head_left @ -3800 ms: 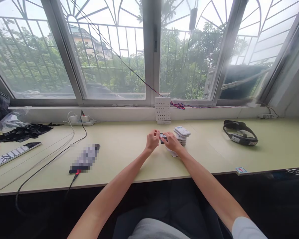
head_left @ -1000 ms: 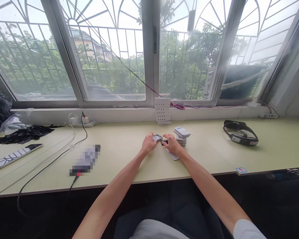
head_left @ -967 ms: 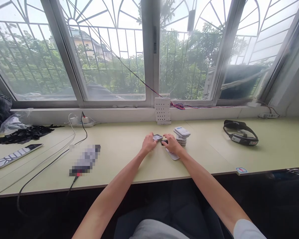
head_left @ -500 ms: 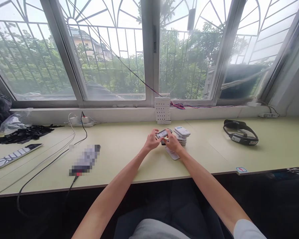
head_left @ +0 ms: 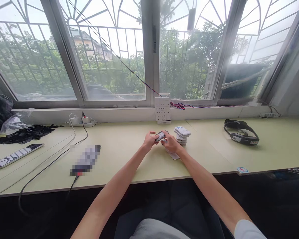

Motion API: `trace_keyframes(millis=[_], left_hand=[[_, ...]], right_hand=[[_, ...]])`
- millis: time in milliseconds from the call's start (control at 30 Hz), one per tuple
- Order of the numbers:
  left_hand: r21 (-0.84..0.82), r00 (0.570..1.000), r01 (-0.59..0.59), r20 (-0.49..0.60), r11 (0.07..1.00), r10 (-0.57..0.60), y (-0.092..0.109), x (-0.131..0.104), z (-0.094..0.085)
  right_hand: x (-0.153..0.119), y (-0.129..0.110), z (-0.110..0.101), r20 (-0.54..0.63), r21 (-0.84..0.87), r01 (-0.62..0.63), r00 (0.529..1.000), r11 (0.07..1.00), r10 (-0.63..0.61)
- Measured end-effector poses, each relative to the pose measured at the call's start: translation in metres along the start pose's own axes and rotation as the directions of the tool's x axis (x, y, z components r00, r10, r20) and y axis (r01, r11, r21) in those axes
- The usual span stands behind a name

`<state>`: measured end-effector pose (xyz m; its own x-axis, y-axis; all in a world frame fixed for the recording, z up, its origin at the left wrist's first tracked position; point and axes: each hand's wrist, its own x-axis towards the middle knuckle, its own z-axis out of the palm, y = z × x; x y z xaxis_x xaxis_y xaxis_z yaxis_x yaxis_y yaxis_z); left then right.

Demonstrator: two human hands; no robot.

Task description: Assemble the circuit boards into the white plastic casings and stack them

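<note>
Above the table, my left hand (head_left: 149,140) and my right hand (head_left: 171,143) grip a small flat rectangular electronic device (head_left: 160,136) from both sides. It has a pale, patterned face and dark edges; its exact kind is too small to make out. Beneath my right hand, a flat white rounded-corner piece (head_left: 174,155) lies on the table, partly covered. A small dark thing under the fingers is mostly hidden. Just right of my right hand stands a stack of white rounded-corner pieces (head_left: 182,132).
The pale yellow table (head_left: 124,159) runs below the windows. A white perforated panel (head_left: 162,111) leans at the wall. To the right lies a black headband device (head_left: 243,134). On the left are a pixelated device (head_left: 86,160), cables, a phone (head_left: 16,156) and black strips (head_left: 27,133).
The device has tilted and shifted slightly left in my hands. My left hand has moved a little left, and my right-hand fingers have shifted along its edge.
</note>
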<state>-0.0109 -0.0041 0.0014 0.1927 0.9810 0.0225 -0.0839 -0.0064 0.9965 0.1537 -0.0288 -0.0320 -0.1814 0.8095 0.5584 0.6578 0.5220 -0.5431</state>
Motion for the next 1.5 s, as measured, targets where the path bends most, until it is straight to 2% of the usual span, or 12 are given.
trace_keyframes(millis=[100, 233, 333, 467, 1133, 1500], left_hand=[[0.008, 0.992, -0.044, -0.116, 0.999, 0.045, 0.002, 0.001, 0.001], [-0.045, 0.968, -0.092, -0.238, 0.995, 0.079, 0.003, 0.004, 0.0], [-0.113, 0.963, -0.077, -0.265, 0.991, 0.045, 0.003, 0.007, -0.002], [-0.181, 0.967, -0.064, -0.255, 0.981, 0.016, 0.002, 0.008, -0.002], [-0.204, 0.965, -0.086, -0.26, 0.975, 0.03, 0.005, 0.005, 0.001], [-0.203, 0.968, -0.076, -0.25, 0.976, 0.024, 0.0, 0.009, -0.001]], right_hand=[[0.0, -0.001, -0.001, -0.059, -0.017, -0.039, 0.998, 0.999, 0.037], [0.0, -0.004, -0.006, -0.122, -0.122, -0.174, 0.98, 0.977, 0.159], [0.0, -0.008, -0.009, -0.051, -0.268, -0.275, 0.961, 0.923, 0.271], [0.0, -0.012, -0.008, 0.063, -0.352, -0.303, 0.936, 0.885, 0.346], [-0.002, -0.009, -0.006, 0.156, -0.244, -0.198, 0.958, 0.949, 0.24], [-0.002, -0.015, -0.004, 0.154, -0.253, -0.206, 0.956, 0.945, 0.25]])
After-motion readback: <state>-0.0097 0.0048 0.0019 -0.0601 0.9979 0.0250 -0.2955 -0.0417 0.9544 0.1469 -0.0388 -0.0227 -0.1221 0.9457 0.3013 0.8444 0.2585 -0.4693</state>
